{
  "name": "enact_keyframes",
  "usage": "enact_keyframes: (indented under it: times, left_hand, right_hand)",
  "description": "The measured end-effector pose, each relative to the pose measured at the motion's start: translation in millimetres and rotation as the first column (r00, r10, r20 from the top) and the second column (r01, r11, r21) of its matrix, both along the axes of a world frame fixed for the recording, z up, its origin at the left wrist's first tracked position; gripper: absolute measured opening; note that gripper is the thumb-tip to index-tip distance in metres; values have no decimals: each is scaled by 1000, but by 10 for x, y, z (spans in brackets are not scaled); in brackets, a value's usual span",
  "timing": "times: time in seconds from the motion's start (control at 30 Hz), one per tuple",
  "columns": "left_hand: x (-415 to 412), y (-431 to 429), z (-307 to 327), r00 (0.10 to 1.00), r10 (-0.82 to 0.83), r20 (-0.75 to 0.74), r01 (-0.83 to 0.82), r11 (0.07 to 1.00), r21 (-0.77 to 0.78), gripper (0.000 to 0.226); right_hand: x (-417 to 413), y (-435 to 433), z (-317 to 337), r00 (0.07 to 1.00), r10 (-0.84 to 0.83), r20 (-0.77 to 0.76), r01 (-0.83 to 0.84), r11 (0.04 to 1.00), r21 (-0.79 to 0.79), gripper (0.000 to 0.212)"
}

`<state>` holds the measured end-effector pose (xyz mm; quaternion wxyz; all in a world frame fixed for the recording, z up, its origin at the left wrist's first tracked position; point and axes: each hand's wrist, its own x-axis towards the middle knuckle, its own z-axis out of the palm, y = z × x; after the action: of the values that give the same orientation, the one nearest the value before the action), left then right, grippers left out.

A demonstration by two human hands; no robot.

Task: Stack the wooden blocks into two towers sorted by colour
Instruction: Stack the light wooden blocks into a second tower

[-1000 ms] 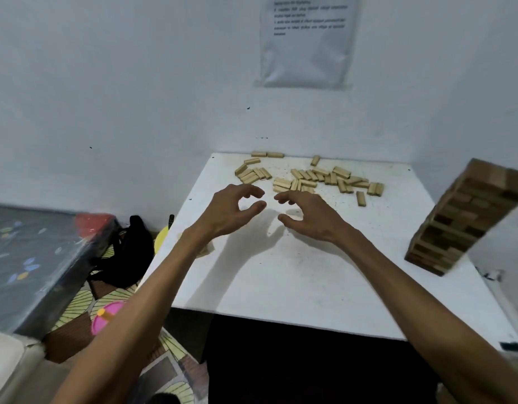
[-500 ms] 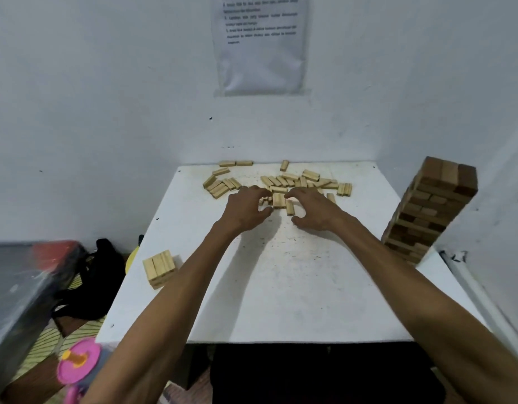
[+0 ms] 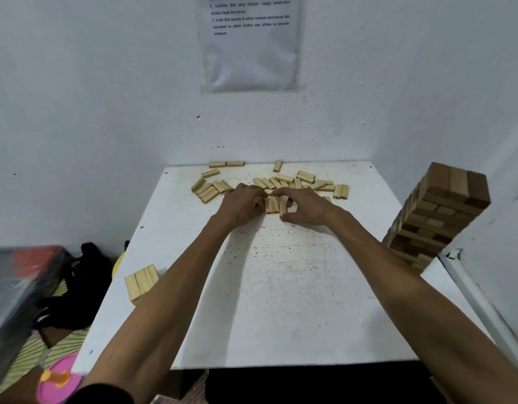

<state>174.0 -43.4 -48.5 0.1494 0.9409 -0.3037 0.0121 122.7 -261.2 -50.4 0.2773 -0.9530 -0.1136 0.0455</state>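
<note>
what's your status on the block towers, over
Left hand and right hand gripping a row of light blocks. Dark tower up at right edge; light stack low, left edge. Nothing blocking.

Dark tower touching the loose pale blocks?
Apart. Head view: a strip of bare white table lies between the dark tower and the nearest of the loose pale blocks.
</note>
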Motion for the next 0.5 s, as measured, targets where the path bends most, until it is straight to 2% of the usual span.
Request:
enact_keyframes:
  times: [0.23,0.5]
  left_hand:
    - [-17,93,-12,998,49,-26,-50,997,-51,32]
    - [-450,267,-195,991,118,-65,-132,939,-317,27]
  right_hand:
    - [26,20,-47,1000,9,27,-10,1000,13,58]
    - [-46,97,-144,996,-22,89,20,1000,22,52]
